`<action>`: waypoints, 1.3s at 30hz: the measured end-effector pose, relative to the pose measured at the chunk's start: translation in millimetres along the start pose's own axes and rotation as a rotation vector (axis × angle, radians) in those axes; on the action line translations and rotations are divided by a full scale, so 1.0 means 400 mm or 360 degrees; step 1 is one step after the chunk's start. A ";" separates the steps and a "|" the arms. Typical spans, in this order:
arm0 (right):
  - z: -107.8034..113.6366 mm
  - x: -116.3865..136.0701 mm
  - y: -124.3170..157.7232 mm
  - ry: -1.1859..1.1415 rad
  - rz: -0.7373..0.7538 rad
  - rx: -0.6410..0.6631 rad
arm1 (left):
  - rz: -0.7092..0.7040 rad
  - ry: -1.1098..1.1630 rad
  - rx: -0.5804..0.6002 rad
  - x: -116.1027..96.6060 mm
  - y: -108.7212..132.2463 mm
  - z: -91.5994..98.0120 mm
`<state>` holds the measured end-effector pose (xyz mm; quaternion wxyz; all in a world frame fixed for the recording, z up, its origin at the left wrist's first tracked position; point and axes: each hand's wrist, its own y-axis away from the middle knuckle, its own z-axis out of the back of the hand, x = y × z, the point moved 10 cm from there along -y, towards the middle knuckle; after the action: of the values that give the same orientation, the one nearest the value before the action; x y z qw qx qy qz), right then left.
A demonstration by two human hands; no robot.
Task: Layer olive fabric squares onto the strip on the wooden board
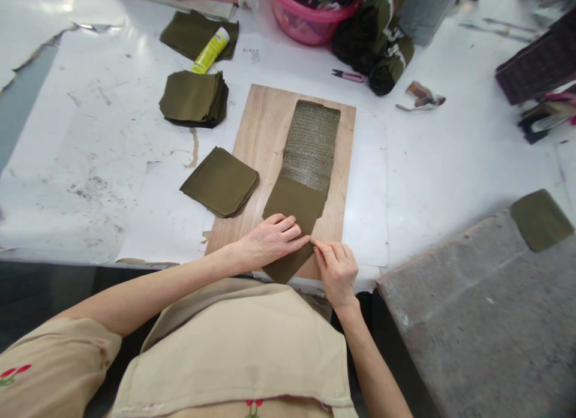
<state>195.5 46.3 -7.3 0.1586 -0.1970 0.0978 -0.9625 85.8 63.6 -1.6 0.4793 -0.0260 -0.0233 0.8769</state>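
Observation:
A wooden board (243,127) lies on the white-covered table. On it is a strip of overlapping olive fabric pieces (294,199), the upper part coated with something shiny. My left hand (275,241) lies spread on the lower fabric, its fingertips near the overlap. My right hand (336,265) pinches at the fabric's right edge, thumb and forefinger together, beside my left fingertips. The lowest olive piece (283,269) reaches past the board's front edge. A stack of olive squares (220,181) overlaps the board's left side.
Two more olive stacks (191,97) (180,35) and a yellow glue tube (210,51) lie at the back left. Behind the board are a pink basket (306,23), dark yarn (382,70) and pink snips (348,76). A grey slab (477,304) with an olive piece (541,220) stands at right.

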 end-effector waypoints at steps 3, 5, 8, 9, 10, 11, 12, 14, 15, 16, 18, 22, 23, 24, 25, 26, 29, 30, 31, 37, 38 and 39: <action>0.004 0.007 -0.003 0.0028 0.0026 -0.0009 | 0.0002 -0.0001 0.0009 0.000 -0.001 -0.001; 0.005 0.012 -0.003 0.0056 0.0065 -0.0016 | -0.0005 0.0000 0.0009 0.000 -0.002 0.000; 0.001 0.014 0.003 0.0097 0.0118 -0.0005 | -0.0013 0.0009 0.0013 -0.002 -0.002 0.001; -0.003 0.013 0.005 0.0111 0.0131 0.0011 | -0.0014 0.0009 0.0017 -0.002 -0.002 0.001; -0.006 0.012 0.008 0.0124 0.0143 0.0033 | -0.0014 0.0009 0.0020 -0.003 -0.002 0.001; -0.009 0.012 0.009 0.0137 0.0155 0.0053 | -0.0015 0.0008 0.0025 -0.003 -0.002 0.001; -0.011 0.013 0.011 0.0150 0.0168 0.0070 | -0.0014 0.0009 0.0031 -0.004 -0.002 0.001; -0.010 0.015 0.010 0.0175 0.0191 0.0085 | -0.0018 0.0010 0.0038 -0.006 -0.003 0.000; -0.009 0.017 0.010 0.0185 0.0202 0.0085 | -0.0018 0.0009 0.0038 -0.006 -0.003 0.000; -0.006 0.020 0.008 0.0191 0.0214 0.0082 | -0.0020 0.0006 0.0039 -0.007 -0.004 0.000; -0.003 0.023 0.007 0.0190 0.0232 0.0076 | -0.0020 0.0000 0.0038 -0.008 -0.005 0.001; -0.005 0.018 0.014 0.0186 0.0223 0.0097 | -0.0011 0.0008 0.0050 -0.011 -0.007 0.001; -0.007 0.015 0.017 0.0191 0.0214 0.0109 | -0.0004 0.0017 0.0049 -0.010 -0.007 0.001; -0.009 0.013 0.020 0.0199 0.0207 0.0122 | 0.0006 0.0028 0.0046 -0.010 -0.008 0.002; -0.011 0.011 0.024 0.0209 0.0201 0.0135 | 0.0014 0.0038 0.0042 -0.010 -0.008 0.003; -0.012 0.009 0.027 0.0221 0.0194 0.0149 | 0.0024 0.0047 0.0038 -0.009 -0.009 0.003; -0.014 0.007 0.035 0.0266 0.0183 0.0185 | 0.0037 0.0075 0.0032 -0.008 -0.009 0.001; -0.013 0.007 0.037 0.0281 0.0179 0.0192 | 0.0036 0.0090 0.0033 -0.008 -0.008 0.000; -0.012 0.006 0.039 0.0293 0.0176 0.0197 | 0.0034 0.0109 0.0035 -0.008 -0.008 -0.002; 0.007 -0.005 0.048 0.0271 0.0116 0.0190 | 0.0034 0.0151 0.0048 -0.003 -0.002 -0.006; 0.012 -0.009 0.048 0.0252 0.0079 0.0171 | 0.0028 0.0137 0.0056 -0.004 -0.001 -0.007; 0.018 -0.012 0.047 0.0237 0.0038 0.0145 | 0.0020 0.0123 0.0063 -0.005 -0.001 -0.007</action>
<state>207.8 29.6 -7.2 0.1711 -0.1162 0.0677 -0.9760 87.2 62.2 -4.5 0.4748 -0.0506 0.0127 0.8786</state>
